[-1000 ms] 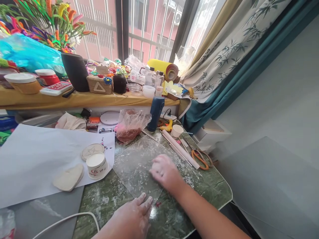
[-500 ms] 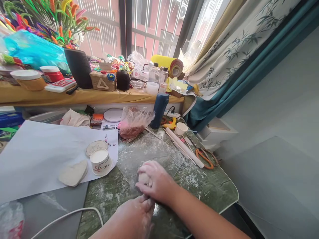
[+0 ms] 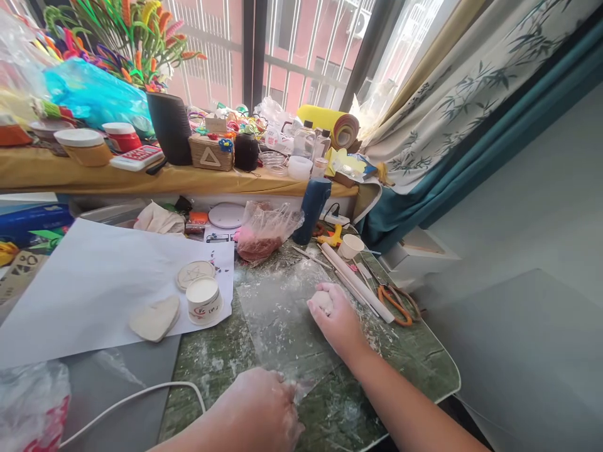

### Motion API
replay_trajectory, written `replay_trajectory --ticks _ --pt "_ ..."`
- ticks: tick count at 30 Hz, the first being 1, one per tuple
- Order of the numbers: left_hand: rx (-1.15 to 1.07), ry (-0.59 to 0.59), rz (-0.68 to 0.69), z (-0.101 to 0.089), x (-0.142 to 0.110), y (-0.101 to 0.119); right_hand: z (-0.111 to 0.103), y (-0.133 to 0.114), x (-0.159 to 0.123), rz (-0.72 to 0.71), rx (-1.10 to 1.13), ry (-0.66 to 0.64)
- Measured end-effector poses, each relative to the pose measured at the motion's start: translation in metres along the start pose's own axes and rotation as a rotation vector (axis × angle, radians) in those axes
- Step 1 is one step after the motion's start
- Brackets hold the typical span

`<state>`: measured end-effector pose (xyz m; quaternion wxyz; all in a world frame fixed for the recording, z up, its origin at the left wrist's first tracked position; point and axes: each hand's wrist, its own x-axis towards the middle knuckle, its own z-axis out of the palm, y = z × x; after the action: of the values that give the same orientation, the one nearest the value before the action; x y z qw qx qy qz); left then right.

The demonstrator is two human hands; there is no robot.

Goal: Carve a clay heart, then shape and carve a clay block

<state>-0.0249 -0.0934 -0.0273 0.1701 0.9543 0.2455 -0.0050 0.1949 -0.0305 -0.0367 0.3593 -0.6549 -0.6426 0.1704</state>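
Note:
My right hand (image 3: pixel 336 317) is wrapped round a lump of pale clay (image 3: pixel 323 302), over the right part of a clear plastic sheet (image 3: pixel 277 314) dusted with white powder. Low in the view, my left hand (image 3: pixel 266 402) is closed at the sheet's near corner, which looks crinkled by its fingers; the fingertips are partly hidden. Both hands carry white powder. To the left, on white paper (image 3: pixel 108 276), are a heart-shaped pale slab (image 3: pixel 154 318), a round disc with a star drawn on it (image 3: pixel 195 275) and a white tub (image 3: pixel 204 302).
Along the right lie a pale roller (image 3: pixel 358 282), orange-handled scissors (image 3: pixel 396 306), a paper cup (image 3: pixel 351 246) and a yellow glue gun (image 3: pixel 330 236). Behind the sheet stand a bag of reddish-brown material (image 3: pixel 264 242) and a dark blue bottle (image 3: pixel 311 210). A white cable (image 3: pixel 136 392) curves at the front left.
My right hand has moved right and away with the clay lump, apart from my left hand. The plastic sheet has shifted, its near corner now by my left hand. The view has turned slightly left.

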Motion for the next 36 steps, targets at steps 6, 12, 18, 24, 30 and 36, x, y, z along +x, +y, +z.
replay_trajectory --ticks 6,12,18,24,30,36 --pt "-0.078 0.067 0.251 0.0 0.014 -0.006 -0.002 -0.007 -0.022 -0.079 -0.111 -0.007" --pt "-0.234 -0.035 0.19 -0.004 0.019 -0.01 -0.014 0.012 0.003 -0.277 -0.211 -0.176" --pt "-0.22 0.009 0.222 0.013 0.017 -0.015 -0.002 0.022 0.055 -0.2 -0.187 -0.104" --pt "-0.229 -0.001 0.23 0.014 0.017 -0.017 0.015 0.026 0.093 -0.104 -0.197 0.013" --pt "-0.226 -0.015 0.199 0.002 0.019 -0.015 0.033 -0.002 0.088 -0.076 -0.191 0.039" --pt "-0.206 0.002 0.222 -0.003 0.024 -0.016 0.059 -0.053 0.046 -0.293 -0.114 -0.161"
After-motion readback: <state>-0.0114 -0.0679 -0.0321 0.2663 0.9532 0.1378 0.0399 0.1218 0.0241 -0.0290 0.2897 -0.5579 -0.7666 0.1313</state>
